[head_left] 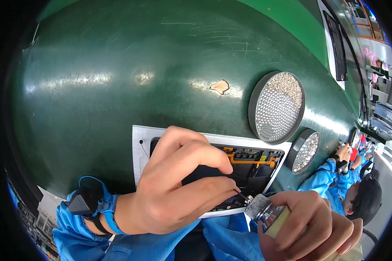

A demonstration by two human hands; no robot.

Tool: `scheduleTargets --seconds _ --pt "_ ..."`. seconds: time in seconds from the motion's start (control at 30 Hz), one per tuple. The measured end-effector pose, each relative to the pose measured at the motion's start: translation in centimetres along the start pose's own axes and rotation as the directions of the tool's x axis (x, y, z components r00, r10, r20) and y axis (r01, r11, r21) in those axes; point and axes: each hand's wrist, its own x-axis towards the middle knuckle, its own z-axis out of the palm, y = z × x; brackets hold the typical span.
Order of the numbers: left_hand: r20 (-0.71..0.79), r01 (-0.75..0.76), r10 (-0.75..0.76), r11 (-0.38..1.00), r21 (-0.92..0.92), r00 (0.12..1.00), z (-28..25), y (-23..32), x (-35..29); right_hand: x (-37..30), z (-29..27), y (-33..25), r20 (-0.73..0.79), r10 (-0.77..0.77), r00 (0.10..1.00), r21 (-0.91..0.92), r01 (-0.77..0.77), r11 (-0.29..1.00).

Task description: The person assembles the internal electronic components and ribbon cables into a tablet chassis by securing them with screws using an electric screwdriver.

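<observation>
An opened tablet-like device [257,179], with dark inner parts and orange flat cables, lies on a white holder [140,170] in front of me. My left hand [183,182] reaches over the device and covers its left part. Its fingers are curled, and their tips meet the thin bit; anything tiny between them is too small to make out. My right hand [309,224] grips an electric screwdriver [268,213] with a knurled metal collar and a pale yellow body. Its bit points up and left at the left fingertips.
A large round dish [276,108] with a dimpled plate holds many tiny screws. Nearer stands a smaller dish [304,152] of silvery small parts. A worn patch [220,87] marks the green table. At right sits a co-worker in blue [331,187]. A blue strap [109,213] circles my left wrist.
</observation>
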Motion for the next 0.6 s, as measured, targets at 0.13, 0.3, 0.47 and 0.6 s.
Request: scheduleTargets --seconds 0.13,0.3,0.47,0.6 --pt "-0.002 -0.001 0.001 1.0 -0.031 1.0 -0.13 -0.51 -0.13 -0.21 0.34 0.28 -0.013 -0.003 1.0 0.008 0.003 1.0" --pt "0.013 0.01 -0.009 0.999 -0.044 1.0 -0.24 -0.23 -0.08 -0.38 0.45 0.21 -0.025 0.005 1.0 0.011 -0.004 1.0" --pt "0.021 0.011 -0.01 0.999 -0.046 1.0 -0.16 -0.44 -0.2 -0.57 0.6 0.45 -0.032 0.011 0.999 0.014 -0.011 1.0" --pt "0.024 -0.03 0.031 0.999 -0.025 0.999 -0.08 -0.42 -0.21 -0.55 0.74 0.4 -0.04 -0.002 0.999 0.01 0.002 1.0"
